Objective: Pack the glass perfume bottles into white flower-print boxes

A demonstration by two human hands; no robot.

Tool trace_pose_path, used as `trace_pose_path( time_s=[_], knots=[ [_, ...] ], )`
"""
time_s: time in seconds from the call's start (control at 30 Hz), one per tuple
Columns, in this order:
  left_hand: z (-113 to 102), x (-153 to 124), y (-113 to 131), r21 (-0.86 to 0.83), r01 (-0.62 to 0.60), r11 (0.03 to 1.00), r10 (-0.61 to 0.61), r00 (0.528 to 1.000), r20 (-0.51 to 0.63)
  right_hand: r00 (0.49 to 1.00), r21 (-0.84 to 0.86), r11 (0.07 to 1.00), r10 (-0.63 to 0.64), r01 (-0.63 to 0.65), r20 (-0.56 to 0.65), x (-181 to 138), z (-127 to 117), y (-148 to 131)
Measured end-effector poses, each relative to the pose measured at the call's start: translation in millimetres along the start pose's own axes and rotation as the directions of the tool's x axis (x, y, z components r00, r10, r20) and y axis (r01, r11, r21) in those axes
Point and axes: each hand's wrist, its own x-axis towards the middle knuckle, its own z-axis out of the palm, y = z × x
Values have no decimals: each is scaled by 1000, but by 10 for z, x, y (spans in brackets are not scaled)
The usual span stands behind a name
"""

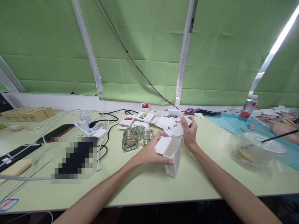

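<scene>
white cardboard is filling both hands. the left hand is closing around an upright, slightly tilted white box, the thumb pressing the near side and the fingers curling behind the lifted flap. the top of this box is gaping, showing its pale inside; it is sitting in front of the person, near the table's front edge, though whether its base is touching the table i cannot tell. the right hand is pinching a white carton piece between thumb and fingers, just beyond the box.

behind the hands, a pile of white cartons is spreading towards the wall, some of them bearing small coloured pictures. glass bottles with gold-coloured tops are clustering just left of that pile. farther left, a white power strip is lying among white and black cables, and a yellowish carton is resting by the wall. on the right, a clear plastic bowl is holding something blurred, while a drink bottle is standing on a blue plastic sheet. green blinds are hanging behind everything.
</scene>
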Motion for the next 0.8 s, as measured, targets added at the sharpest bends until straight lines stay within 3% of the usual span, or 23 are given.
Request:
trace_pose_path(
  time_s=[0.1,0.17,0.23,0.33,0.43,0.5,0.67,0.8],
  knots=[
    [4,-1,-17,-5,-67,998,66,994,-92,995,-15,999,-44,43,-86,30,-15,49],
    [-5,4,-28,40,-155,987,160,964,-214,991,-19,997,-76,74,-110,49,-21,95],
    [-23,12,-32,154,-248,957,288,889,-357,988,-24,995,-103,100,-119,62,-24,134],
    [-58,27,-33,384,-340,858,499,728,-470,986,-35,994,-110,106,-122,64,-18,159],
    [-85,46,-46,576,-375,727,669,577,-469,988,-32,997,-71,67,-135,44,-2,133],
    [-93,60,-63,652,-384,654,738,515,-436,989,-18,999,-29,27,-144,22,14,98],
    [-106,104,-104,740,-370,562,797,481,-365,991,49,998,31,-25,-130,-42,64,-2],
    [-157,143,-124,798,-362,482,853,401,-334,994,156,985,90,-79,-64,-91,102,-62]
  ],
)
